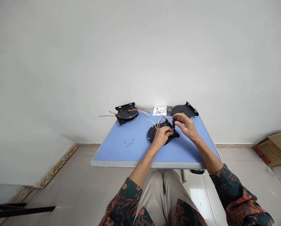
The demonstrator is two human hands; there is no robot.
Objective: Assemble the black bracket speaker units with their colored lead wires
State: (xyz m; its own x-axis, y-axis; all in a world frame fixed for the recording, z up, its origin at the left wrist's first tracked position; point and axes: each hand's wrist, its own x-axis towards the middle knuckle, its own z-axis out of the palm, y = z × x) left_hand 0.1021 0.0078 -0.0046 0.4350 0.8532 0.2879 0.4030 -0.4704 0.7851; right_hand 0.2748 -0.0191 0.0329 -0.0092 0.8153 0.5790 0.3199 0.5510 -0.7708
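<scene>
My right hand (185, 124) grips the black handle of a small screwdriver (174, 121), which stands nearly upright. Its metal shaft points down at the mounting-bracket side of a round black plate unit (151, 133) with wires coming out of it. My left hand (162, 137) lies over this unit, with the fingers brought together around the screwdriver's tip. Whatever those fingertips pinch is hidden. Several small screws (127, 145) lie loose on the blue tabletop (114, 149), left of the unit.
A similar black unit (127, 113) with loose wires sits at the back left, and another bracketed disc (182, 109) at the back right. Between them lies a printed sheet (159, 110). A white wall (140, 62) rises behind the table. A cardboard box (274, 147) stands on the floor, right.
</scene>
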